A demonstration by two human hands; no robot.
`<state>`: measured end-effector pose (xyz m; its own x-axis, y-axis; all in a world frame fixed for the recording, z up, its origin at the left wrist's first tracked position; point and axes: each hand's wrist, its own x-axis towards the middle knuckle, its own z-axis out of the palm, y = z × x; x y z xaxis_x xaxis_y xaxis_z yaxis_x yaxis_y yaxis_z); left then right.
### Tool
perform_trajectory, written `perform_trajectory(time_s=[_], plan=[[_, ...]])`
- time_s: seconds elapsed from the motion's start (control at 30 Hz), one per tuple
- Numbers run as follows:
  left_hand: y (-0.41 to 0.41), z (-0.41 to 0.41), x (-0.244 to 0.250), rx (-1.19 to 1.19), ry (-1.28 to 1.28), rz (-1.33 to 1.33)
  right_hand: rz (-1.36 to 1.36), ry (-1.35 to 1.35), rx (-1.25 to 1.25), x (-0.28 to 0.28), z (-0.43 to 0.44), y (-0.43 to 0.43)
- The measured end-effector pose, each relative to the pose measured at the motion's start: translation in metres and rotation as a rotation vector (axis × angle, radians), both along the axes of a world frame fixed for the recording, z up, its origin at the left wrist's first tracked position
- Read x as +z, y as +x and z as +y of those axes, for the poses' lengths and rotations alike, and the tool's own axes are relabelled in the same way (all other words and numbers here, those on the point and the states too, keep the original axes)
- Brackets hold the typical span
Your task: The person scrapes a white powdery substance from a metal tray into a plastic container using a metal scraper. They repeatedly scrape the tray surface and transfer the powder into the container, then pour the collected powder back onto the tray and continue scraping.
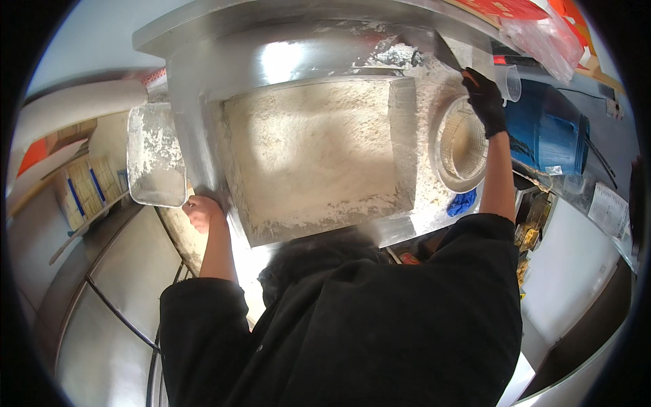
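My right hand (484, 99), in a black glove, grips a scraper (450, 55) by its orange-brown handle. Its dark flat blade points up and left over the back of the steel worktop, beside a clump of white flour (399, 55). My bare left hand (203, 212) is curled at the worktop's left edge, by the lower corner of a flour-smeared rectangular tub (157, 178). Whether its fingers hold the rim is unclear. Between my hands lies a large rectangular recessed tray (404, 147) with a layer of flour in it. Below my right hand sits a round basket-like sieve (483, 147), partly behind my forearm.
A blue cloth (462, 203) lies below the sieve. To the right are a clear plastic jug (512, 84) and a blue barrel (546, 127). Clear plastic bags (546, 43) hang over the back right corner. A steel cabinet (112, 315) stands at left.
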<state>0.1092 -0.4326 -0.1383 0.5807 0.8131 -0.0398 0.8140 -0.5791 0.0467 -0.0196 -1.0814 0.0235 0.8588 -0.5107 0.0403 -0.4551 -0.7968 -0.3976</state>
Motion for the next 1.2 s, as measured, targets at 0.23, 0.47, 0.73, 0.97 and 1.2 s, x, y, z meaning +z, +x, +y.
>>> perform_trajectory(time_s=[0.23,0.47,0.73,0.97,1.2], plan=[[-0.002,0.0,0.002,-0.013,-0.005,0.006,0.187,-0.333,-0.113,-0.001,-0.003,-0.011],[-0.001,0.001,0.0,-0.023,0.004,0.034,-0.093,0.03,-0.399,0.025,-0.006,0.011],[-0.002,0.001,0.0,-0.062,-0.018,0.022,-0.082,0.252,-0.538,0.016,-0.016,-0.03],[0.0,-0.005,0.011,-0.015,-0.056,0.053,-0.098,-0.319,-0.44,0.026,-0.044,-0.016],[0.001,-0.002,0.007,-0.03,-0.089,0.091,-0.047,-0.311,-0.148,0.024,-0.028,0.014]])
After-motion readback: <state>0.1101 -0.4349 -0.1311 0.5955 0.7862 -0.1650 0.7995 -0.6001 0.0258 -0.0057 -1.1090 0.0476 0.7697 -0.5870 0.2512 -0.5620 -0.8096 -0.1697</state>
